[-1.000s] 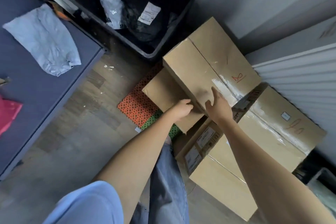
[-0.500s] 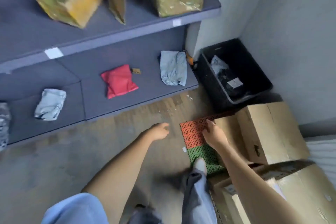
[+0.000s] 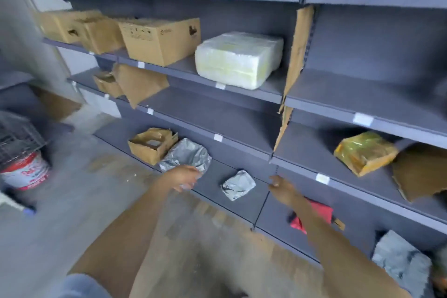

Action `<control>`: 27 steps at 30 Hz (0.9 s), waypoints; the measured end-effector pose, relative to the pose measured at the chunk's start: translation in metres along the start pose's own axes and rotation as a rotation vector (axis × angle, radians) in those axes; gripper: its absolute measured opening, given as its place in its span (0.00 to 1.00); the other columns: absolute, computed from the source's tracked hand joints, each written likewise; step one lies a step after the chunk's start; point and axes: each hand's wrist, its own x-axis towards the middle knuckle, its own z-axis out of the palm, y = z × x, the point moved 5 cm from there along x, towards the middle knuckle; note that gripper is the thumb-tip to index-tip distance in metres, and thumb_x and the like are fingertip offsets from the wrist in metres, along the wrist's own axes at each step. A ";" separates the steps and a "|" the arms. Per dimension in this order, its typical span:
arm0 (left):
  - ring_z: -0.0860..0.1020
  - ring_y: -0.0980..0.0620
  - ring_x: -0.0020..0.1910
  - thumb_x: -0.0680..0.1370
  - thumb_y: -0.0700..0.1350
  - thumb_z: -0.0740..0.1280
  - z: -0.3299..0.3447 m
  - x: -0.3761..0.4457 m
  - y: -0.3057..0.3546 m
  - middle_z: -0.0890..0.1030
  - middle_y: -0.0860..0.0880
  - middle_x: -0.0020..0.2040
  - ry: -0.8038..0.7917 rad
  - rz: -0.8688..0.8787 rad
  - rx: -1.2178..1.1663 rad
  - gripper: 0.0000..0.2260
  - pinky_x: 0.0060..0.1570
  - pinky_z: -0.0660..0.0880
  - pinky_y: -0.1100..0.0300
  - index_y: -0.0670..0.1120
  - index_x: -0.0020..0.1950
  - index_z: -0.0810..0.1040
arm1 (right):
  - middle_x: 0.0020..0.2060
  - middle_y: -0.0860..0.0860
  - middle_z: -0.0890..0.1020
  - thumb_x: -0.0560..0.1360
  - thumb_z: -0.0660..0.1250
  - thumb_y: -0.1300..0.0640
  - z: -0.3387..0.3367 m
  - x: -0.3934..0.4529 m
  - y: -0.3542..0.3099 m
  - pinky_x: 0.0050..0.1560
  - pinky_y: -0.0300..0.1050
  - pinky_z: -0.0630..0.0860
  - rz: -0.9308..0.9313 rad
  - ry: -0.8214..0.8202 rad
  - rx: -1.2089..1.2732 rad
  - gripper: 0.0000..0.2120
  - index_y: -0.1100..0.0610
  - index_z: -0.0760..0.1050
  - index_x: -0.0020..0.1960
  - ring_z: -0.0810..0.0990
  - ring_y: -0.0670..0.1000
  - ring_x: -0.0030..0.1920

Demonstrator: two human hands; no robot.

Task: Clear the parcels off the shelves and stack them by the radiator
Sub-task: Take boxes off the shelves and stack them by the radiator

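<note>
Head view, looking down a run of grey shelves (image 3: 242, 126), frame blurred. Both arms stretched toward the lowest tier. Left hand (image 3: 185, 178) loosely open, fingers half curled, holding nothing; it sits in front of the near edge of a crumpled silver mailer (image 3: 185, 156), contact not clear through the blur. Right hand (image 3: 281, 187) also empty and slack, hanging over the shelf edge between a small silver packet (image 3: 238, 185) and a red pouch (image 3: 321, 211) that the forearm partly hides.

Parcels left on the shelves: torn cardboard tray (image 3: 151, 144) just beside the silver mailer; white wrapped block (image 3: 238, 59) and brown cartons (image 3: 159, 40) two tiers up; yellow-taped parcel (image 3: 365, 152) to the right; grey bag (image 3: 401, 262) at lower right. Radiator not in view.

Judgement: step in hand is picking up the next load, likely the soft items on the bottom tier. To do it well:
- Pinch each mailer by its bulk, not a loose corner; the film looks slippery and will sag.
- One small parcel per hand is sensible.
- Keep the heavy cartons for separate two-handed trips.
- Mind the ragged cardboard divider (image 3: 296, 55) when reaching higher.
</note>
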 end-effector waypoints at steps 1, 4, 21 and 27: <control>0.77 0.52 0.42 0.81 0.48 0.58 -0.018 0.001 -0.003 0.76 0.50 0.47 0.006 0.000 -0.037 0.05 0.44 0.69 0.60 0.51 0.49 0.72 | 0.63 0.60 0.74 0.78 0.57 0.60 -0.002 0.016 -0.028 0.56 0.44 0.72 -0.053 -0.001 -0.005 0.19 0.62 0.67 0.68 0.76 0.59 0.59; 0.75 0.49 0.45 0.80 0.40 0.61 -0.078 0.014 0.005 0.75 0.47 0.49 0.131 0.091 -0.116 0.04 0.47 0.72 0.58 0.48 0.52 0.72 | 0.52 0.57 0.75 0.78 0.58 0.65 -0.014 0.057 -0.108 0.41 0.36 0.73 -0.223 0.047 0.064 0.14 0.63 0.73 0.61 0.76 0.58 0.44; 0.73 0.46 0.64 0.81 0.44 0.58 -0.384 0.123 0.076 0.73 0.44 0.65 0.325 0.228 -0.219 0.17 0.59 0.72 0.54 0.43 0.70 0.69 | 0.61 0.57 0.75 0.77 0.59 0.62 -0.041 0.246 -0.450 0.52 0.35 0.67 -0.674 0.127 0.081 0.18 0.58 0.70 0.66 0.75 0.52 0.57; 0.72 0.47 0.57 0.81 0.34 0.56 -0.521 0.192 0.051 0.68 0.38 0.70 0.426 0.355 -0.296 0.17 0.50 0.73 0.61 0.38 0.71 0.66 | 0.73 0.54 0.60 0.78 0.60 0.59 -0.020 0.328 -0.548 0.65 0.36 0.58 -0.637 0.255 0.139 0.26 0.51 0.59 0.74 0.59 0.51 0.74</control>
